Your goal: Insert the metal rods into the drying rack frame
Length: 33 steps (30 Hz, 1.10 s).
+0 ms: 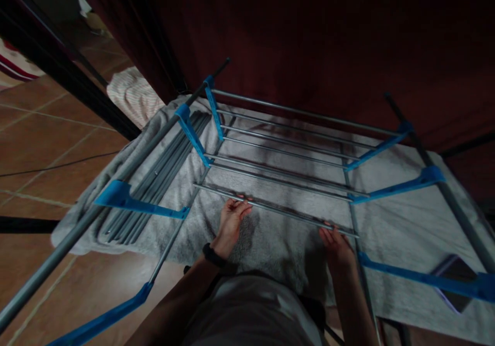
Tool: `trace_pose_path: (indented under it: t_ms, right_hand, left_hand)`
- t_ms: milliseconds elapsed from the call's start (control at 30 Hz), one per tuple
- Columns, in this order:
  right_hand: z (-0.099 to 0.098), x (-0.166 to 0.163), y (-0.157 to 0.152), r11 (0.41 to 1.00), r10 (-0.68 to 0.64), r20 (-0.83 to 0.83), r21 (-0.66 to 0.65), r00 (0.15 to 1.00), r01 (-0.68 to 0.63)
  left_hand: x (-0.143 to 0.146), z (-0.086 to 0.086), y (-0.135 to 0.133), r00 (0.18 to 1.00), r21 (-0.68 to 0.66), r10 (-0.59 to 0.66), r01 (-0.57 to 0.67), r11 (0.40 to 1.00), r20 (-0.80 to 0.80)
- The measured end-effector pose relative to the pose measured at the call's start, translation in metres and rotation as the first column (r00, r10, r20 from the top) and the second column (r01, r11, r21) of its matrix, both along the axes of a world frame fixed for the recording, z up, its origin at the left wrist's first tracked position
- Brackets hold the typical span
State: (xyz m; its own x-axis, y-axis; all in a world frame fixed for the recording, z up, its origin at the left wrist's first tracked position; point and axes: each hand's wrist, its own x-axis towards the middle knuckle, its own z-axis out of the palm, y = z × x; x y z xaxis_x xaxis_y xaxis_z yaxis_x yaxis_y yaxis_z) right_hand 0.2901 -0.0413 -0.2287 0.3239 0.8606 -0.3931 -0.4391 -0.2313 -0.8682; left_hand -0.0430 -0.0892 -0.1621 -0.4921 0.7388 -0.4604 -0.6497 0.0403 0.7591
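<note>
A thin grey metal rod lies across both my hands, its two ends free of the blue brackets. My left hand, with a dark band on the wrist, pinches it left of the middle. Near its right end, my right hand grips the same rod. Around them stands a partly assembled rack of grey tubes with blue plastic brackets. Several crossbars span between the left bracket and the right bracket. Closer to me are a left bracket and a right bracket.
Several loose grey tubes lie bundled on the grey blanket at the left. A phone rests at the right, partly behind a bracket. Dark red curtains hang at the back. Tiled floor shows at the left, crossed by a cable.
</note>
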Motion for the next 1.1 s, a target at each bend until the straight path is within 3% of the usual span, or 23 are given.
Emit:
trace_pose_path:
  t_ms: [400,700,1100]
  right_hand:
    - [0.011,-0.006,0.002,1.000,-0.028,0.001,-0.008,1.000,0.028]
    - [0.020,-0.017,0.005,0.988,-0.142,-0.063,-0.066,0.988,0.138]
    - [0.020,-0.020,0.004,0.994,-0.113,-0.100,-0.018,0.988,0.112]
  left_hand:
    - [-0.011,-0.004,0.002,1.000,0.015,-0.001,0.001,1.000,-0.008]
    - [-0.011,-0.002,0.005,0.999,-0.016,0.025,-0.026,1.000,-0.033]
    - [-0.014,0.001,0.005,0.999,-0.032,0.032,-0.032,0.999,-0.007]
